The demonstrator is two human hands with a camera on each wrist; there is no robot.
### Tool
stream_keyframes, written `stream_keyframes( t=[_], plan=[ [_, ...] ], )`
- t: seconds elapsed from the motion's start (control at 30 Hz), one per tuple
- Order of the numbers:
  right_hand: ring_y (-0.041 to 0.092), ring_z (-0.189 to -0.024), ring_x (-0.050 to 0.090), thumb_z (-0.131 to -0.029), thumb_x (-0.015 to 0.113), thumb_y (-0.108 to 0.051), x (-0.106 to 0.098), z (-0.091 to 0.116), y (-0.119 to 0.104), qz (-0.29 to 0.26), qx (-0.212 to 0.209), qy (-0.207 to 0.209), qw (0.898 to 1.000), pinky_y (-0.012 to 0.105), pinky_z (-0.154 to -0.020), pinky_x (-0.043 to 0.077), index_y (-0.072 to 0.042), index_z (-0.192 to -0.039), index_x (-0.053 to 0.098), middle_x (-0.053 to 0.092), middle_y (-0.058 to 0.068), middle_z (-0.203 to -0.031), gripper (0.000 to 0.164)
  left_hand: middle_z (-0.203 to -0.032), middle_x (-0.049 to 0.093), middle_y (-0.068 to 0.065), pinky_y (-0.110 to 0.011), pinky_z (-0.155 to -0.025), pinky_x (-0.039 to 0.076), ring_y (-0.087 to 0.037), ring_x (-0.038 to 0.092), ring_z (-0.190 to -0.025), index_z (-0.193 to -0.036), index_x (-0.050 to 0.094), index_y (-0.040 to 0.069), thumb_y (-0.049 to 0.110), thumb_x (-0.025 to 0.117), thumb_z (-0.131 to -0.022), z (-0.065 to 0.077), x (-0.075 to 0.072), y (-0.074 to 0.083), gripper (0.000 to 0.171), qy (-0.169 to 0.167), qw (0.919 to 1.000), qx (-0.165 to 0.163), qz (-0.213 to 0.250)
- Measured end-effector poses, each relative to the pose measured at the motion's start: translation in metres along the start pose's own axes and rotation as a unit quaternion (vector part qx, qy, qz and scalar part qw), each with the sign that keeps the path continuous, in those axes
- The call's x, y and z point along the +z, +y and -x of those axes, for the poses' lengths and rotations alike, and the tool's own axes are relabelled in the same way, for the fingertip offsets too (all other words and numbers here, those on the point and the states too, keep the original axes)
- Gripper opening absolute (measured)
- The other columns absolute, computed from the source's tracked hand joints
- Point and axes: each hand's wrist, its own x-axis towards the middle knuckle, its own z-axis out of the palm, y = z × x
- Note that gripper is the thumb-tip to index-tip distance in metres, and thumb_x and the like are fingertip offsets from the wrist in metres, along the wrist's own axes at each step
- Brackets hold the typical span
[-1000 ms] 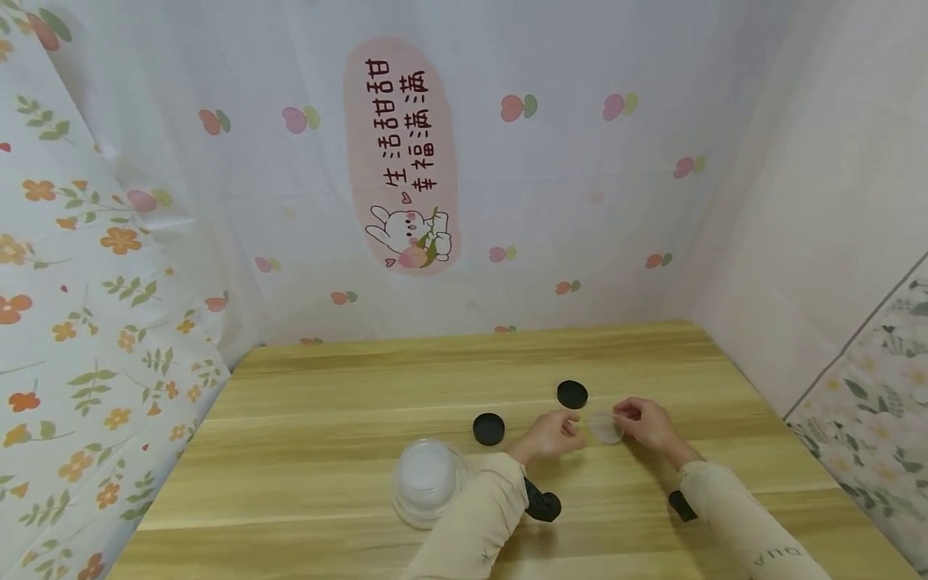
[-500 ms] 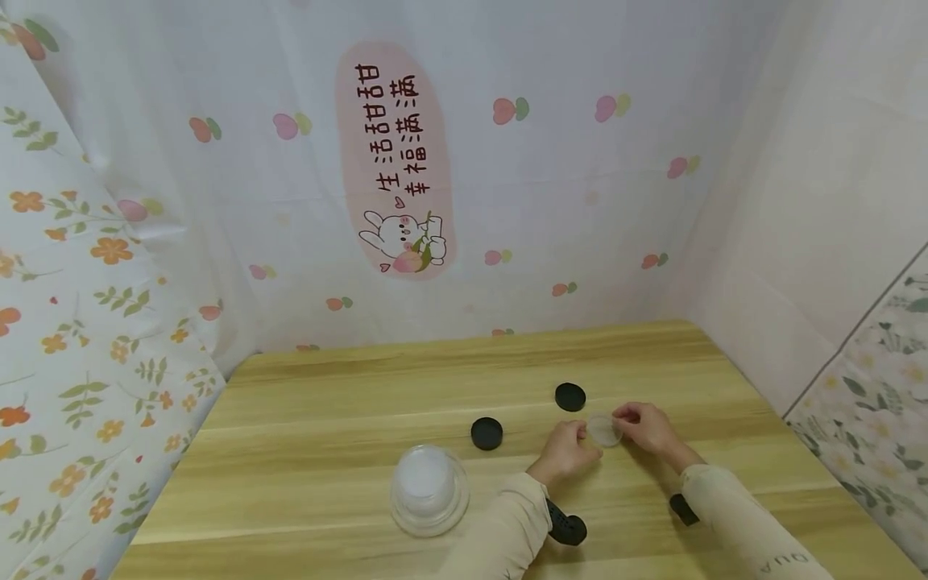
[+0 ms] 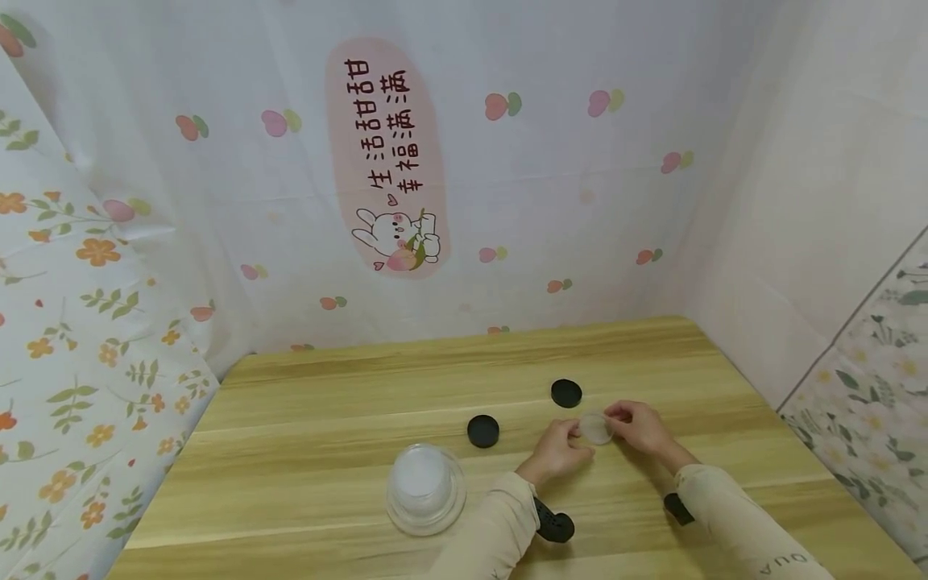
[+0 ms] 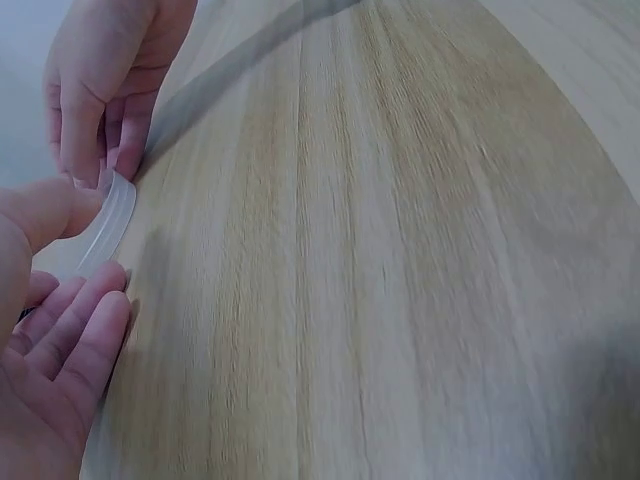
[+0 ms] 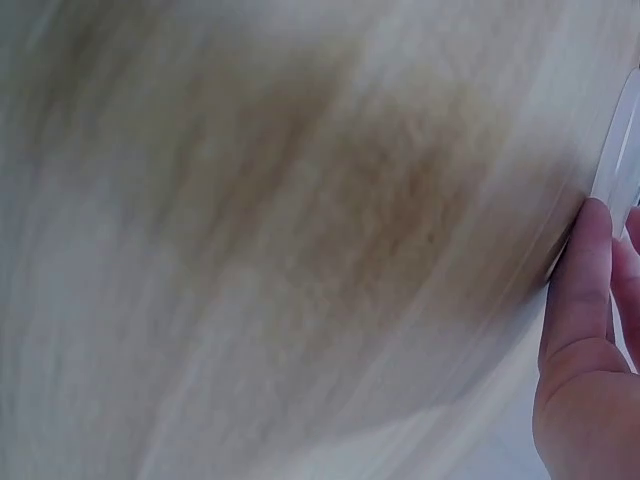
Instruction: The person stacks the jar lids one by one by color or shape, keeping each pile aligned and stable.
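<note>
Over on the right half of the bench point(image 3: 319, 407), the person's left hand point(image 3: 557, 453) and right hand point(image 3: 641, 428) pinch opposite edges of a clear disc point(image 3: 596, 428) between them. One black disc point(image 3: 566, 393) lies just beyond it, another black disc point(image 3: 482, 432) lies farther left, near a clear tub point(image 3: 422, 485).

Over the wood-grained worktop point(image 3: 326, 403), the left hand point(image 3: 557, 451) and the right hand point(image 3: 642, 428) hold a clear disc point(image 3: 596, 428) by opposite sides; one black cap point(image 3: 566, 393) lies just beyond it, another black cap point(image 3: 483, 431) lies to the left; further left and nearer the person stands a translucent container point(image 3: 421, 477) with a wide rim below; a printed cloth point(image 3: 551, 201) hangs behind.
</note>
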Motion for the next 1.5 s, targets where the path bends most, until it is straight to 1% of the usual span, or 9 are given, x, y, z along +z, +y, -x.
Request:
stream_keyframes(
  t=[0.17,0.33,0.43,0.53,0.67,0.87,1.1,1.33,1.5],
  plan=[
    [0.017,-0.071,0.056,-0.082,0.059,-0.004,0.004,0.001,-0.004,-0.014,-0.003,-0.002,1.000,0.024,-0.059,0.046,0.008,-0.092,0.060,0.061,0.009,-0.079,0.016,-0.097,0.056,-0.008,-0.018,-0.068,0.046,-0.015,0.059,-0.084,-0.118,0.050,-0.007,0.007,0.064,-0.077,0.003,-0.006,-0.002,0.046,0.014,0.9999,-0.001,0.003],
    [0.015,-0.070,0.055,-0.082,0.060,-0.004,0.009,0.002,-0.010,-0.019,-0.007,-0.011,1.000,0.022,-0.058,0.046,0.006,-0.090,0.061,0.061,0.008,-0.078,0.013,-0.095,0.059,-0.013,-0.017,-0.069,0.046,-0.018,0.060,-0.084,-0.112,0.054,-0.010,0.003,0.060,-0.076,0.009,-0.013,-0.006,0.039,0.033,0.9991,0.014,0.022],
    [0.016,-0.069,0.056,-0.081,0.060,-0.003,0.012,0.003,-0.015,-0.038,-0.013,-0.027,0.999,0.023,-0.057,0.047,0.007,-0.090,0.061,0.062,0.009,-0.077,0.013,-0.091,0.059,-0.013,-0.018,-0.067,0.046,-0.016,0.060,-0.080,-0.108,0.055,-0.010,0.002,0.059,-0.077,0.011,-0.018,-0.011,0.033,0.044,0.9984,0.018,0.029],
    [0.016,-0.068,0.056,-0.081,0.060,-0.002,0.015,0.002,-0.021,-0.064,-0.014,-0.043,0.997,0.023,-0.056,0.048,0.008,-0.090,0.061,0.061,0.009,-0.076,0.014,-0.086,0.060,-0.009,-0.018,-0.064,0.046,-0.012,0.058,-0.074,-0.105,0.057,-0.007,0.002,0.060,-0.078,0.012,-0.023,-0.015,0.028,0.058,0.9979,0.012,0.026],
    [0.015,-0.067,0.055,-0.080,0.060,0.000,0.020,-0.001,-0.025,-0.074,-0.015,-0.059,0.995,0.022,-0.056,0.048,0.008,-0.090,0.061,0.060,0.009,-0.075,0.013,-0.079,0.059,-0.003,-0.017,-0.061,0.045,-0.006,0.054,-0.068,-0.100,0.059,-0.004,0.002,0.061,-0.077,0.011,-0.027,-0.021,0.024,0.078,0.9967,0.001,0.020],
    [0.013,-0.066,0.053,-0.079,0.061,0.001,0.028,-0.005,-0.031,-0.076,-0.030,-0.072,0.994,0.021,-0.055,0.047,0.008,-0.087,0.061,0.059,0.007,-0.073,0.011,-0.070,0.057,0.002,-0.017,-0.056,0.043,-0.004,0.052,-0.061,-0.095,0.059,-0.001,0.001,0.062,-0.074,0.012,-0.029,-0.026,0.021,0.109,0.9938,-0.011,0.018],
    [0.013,-0.064,0.052,-0.077,0.062,0.001,0.033,-0.007,-0.036,-0.074,-0.033,-0.070,0.994,0.020,-0.053,0.045,0.006,-0.085,0.062,0.058,0.005,-0.071,0.009,-0.064,0.056,0.002,-0.017,-0.052,0.042,-0.004,0.053,-0.055,-0.091,0.058,-0.001,-0.002,0.062,-0.073,0.014,-0.030,-0.029,0.019,0.124,0.9919,-0.012,0.026],
    [0.012,-0.063,0.052,-0.076,0.062,0.002,0.034,-0.007,-0.036,-0.078,-0.033,-0.065,0.994,0.020,-0.053,0.045,0.007,-0.084,0.062,0.058,0.005,-0.070,0.010,-0.061,0.055,0.000,-0.016,-0.049,0.042,-0.005,0.054,-0.052,-0.086,0.058,-0.002,-0.005,0.061,-0.072,0.014,-0.028,-0.029,0.015,0.146,0.9888,0.006,0.031],
    [0.013,-0.065,0.053,-0.076,0.060,0.004,0.029,-0.007,-0.041,-0.094,-0.031,-0.067,0.993,0.024,-0.055,0.049,0.011,-0.087,0.061,0.059,0.008,-0.073,0.013,-0.061,0.055,0.000,-0.016,-0.051,0.042,-0.004,0.053,-0.052,-0.084,0.058,-0.001,-0.004,0.061,-0.070,0.016,-0.028,-0.028,0.015,0.159,0.9867,0.017,0.027]
  ],
)
